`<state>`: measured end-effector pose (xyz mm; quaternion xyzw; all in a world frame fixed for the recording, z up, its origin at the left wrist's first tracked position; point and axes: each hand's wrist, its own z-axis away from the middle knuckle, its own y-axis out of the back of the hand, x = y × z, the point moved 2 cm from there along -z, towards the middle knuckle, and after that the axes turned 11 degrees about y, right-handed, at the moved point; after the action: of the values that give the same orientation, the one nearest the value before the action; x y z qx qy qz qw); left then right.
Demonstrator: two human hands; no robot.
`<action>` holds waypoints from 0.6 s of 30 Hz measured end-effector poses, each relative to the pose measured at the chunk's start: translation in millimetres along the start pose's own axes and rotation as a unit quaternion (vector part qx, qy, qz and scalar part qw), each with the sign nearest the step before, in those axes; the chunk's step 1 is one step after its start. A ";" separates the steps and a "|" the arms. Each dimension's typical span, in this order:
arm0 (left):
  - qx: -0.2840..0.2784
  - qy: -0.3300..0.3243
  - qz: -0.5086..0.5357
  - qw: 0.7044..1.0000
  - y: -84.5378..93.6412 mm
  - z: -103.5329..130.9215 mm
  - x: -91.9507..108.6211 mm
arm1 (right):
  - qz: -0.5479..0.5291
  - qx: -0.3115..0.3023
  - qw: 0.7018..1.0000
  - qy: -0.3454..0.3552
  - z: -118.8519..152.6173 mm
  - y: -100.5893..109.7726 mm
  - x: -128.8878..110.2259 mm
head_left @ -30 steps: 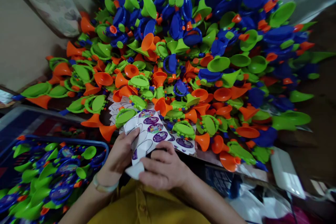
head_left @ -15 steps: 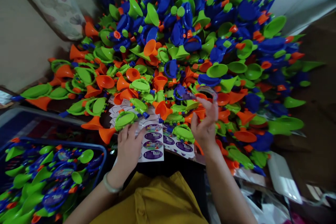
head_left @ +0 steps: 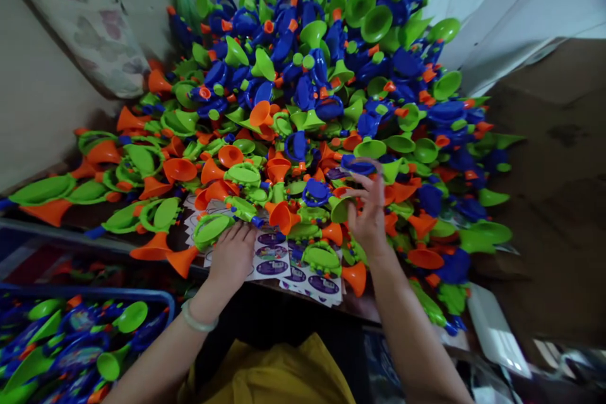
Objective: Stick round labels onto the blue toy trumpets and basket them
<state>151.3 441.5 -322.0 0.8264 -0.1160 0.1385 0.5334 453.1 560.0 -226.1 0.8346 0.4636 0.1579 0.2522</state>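
My left hand (head_left: 233, 252) lies flat, fingers stretched, on a sheet of oval purple stickers (head_left: 272, 268) at the table's front edge. Just beyond its fingertips is a green and orange toy trumpet (head_left: 213, 227). My right hand (head_left: 368, 218) is raised over the toys, with a thin, curled sticker (head_left: 374, 163) at its fingertips; the blur hides exactly how it is held. Beside that hand, partly behind it, is a green trumpet bell (head_left: 339, 209). More sticker sheets (head_left: 310, 290) lie between the hands, with a green trumpet (head_left: 322, 257) on them.
A large heap of blue, green and orange toy trumpets (head_left: 303, 91) rises against the back wall. At lower left stands a blue crate (head_left: 156, 295) filled with trumpets bearing stickers. Brown cardboard (head_left: 553, 202) and a white box-like object (head_left: 499, 328) are on the right.
The view has shifted, showing more of the wall behind the heap. My left hand stays on the sticker sheet. My right hand remains raised with the curled sticker at its fingertips.
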 end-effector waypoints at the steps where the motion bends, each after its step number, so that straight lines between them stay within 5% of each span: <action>1: 0.010 -0.004 0.012 1.000 5.0 4.7 2.1 | -0.022 0.022 0.999 -0.013 -3.1 9.0 -8.0; 7: 0.049 -0.022 0.116 0.992 48.9 27.3 21.8 | -0.232 0.169 0.953 -0.093 -12.7 48.6 -71.1; 12: 0.199 -0.016 0.159 0.967 85.2 31.9 44.0 | -0.265 0.144 0.939 -0.163 -16.2 54.4 -112.5; 15: 0.101 -0.102 0.146 0.979 79.2 37.4 59.6 | -0.302 0.060 0.937 -0.163 -19.5 47.1 -146.1; 18: 0.021 -0.063 0.240 0.968 60.5 44.3 59.9 | -0.353 0.010 0.925 -0.138 -24.3 35.9 -183.0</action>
<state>191.4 373.9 -266.9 0.7925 -0.3416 0.2126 0.4583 370.7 394.7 -191.2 0.6328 0.6903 -0.0629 0.3452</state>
